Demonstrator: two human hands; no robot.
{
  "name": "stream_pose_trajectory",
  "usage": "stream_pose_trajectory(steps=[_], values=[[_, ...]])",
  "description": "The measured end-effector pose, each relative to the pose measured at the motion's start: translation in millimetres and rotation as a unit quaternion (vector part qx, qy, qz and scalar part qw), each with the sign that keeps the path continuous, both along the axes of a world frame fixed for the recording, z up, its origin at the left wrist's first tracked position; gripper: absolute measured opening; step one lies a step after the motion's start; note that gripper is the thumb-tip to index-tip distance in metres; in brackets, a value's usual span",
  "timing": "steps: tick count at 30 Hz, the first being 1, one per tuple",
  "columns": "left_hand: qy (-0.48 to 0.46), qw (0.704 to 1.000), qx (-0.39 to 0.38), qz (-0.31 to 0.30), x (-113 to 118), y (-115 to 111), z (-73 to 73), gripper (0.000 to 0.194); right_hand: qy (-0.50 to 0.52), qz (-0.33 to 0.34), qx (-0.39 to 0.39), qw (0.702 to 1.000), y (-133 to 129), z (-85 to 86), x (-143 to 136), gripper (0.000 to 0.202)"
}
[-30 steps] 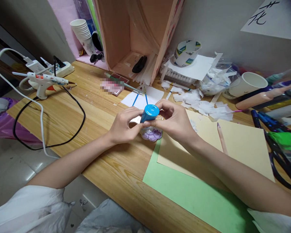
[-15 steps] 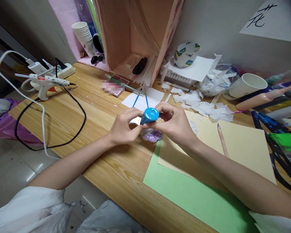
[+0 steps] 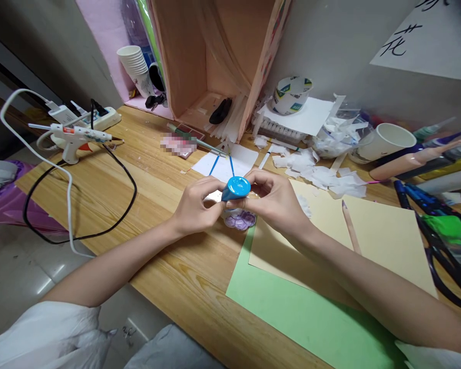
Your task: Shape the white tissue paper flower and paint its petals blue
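The left hand (image 3: 197,205) and right hand (image 3: 278,202) pinch a blue tube (image 3: 236,187) from both sides, just above a purple flower (image 3: 240,221). Right of the flower lies cream paper (image 3: 384,225); far left, a glue gun (image 3: 75,138).

The blue container (image 3: 237,188) has a glossy, smooth, plastic-looking end, and the purple flower (image 3: 240,220) shines too. The desk (image 3: 176,261) is smooth, grained wood with a soft sheen. The green sheet (image 3: 292,312) and beige sheet (image 3: 388,236) look like matt paper, the white scraps (image 3: 341,182) like thin, crumpled paper.
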State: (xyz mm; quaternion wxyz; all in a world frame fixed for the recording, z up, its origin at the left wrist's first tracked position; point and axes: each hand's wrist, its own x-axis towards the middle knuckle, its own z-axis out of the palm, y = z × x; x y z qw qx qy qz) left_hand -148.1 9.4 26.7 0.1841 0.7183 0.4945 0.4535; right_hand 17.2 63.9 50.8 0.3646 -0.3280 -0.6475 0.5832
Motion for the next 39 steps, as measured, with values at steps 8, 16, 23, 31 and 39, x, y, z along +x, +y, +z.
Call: stream_pose_trajectory(steps=[8, 16, 23, 31, 39], values=[[0.000, 1.000, 0.005, 0.007, 0.2, -0.1, 0.1, 0.013, -0.017, -0.015, 0.014, 1.000, -2.0, 2.9, -0.4, 0.021], [-0.008, 1.000, 0.003, 0.012, 1.8, -0.2, -0.5, 0.010, -0.019, -0.018, -0.004, 1.000, -3.4, 3.0, -1.3, 0.019], [-0.005, 1.000, 0.007, 0.016, 1.9, -0.1, -0.7, 0.009, -0.014, -0.017, 0.010, 1.000, -3.4, 3.0, -0.6, 0.016], [-0.004, 1.000, 0.011, 0.017, 2.1, -0.4, -0.2, 0.008, -0.015, -0.015, 0.019, 1.000, -3.0, 2.0, -1.0, 0.016], [0.002, 1.000, 0.007, 0.018, 2.0, -0.2, 0.6, 0.010, -0.008, -0.022, 0.038, 0.999, -3.4, 1.8, -0.5, 0.015]])
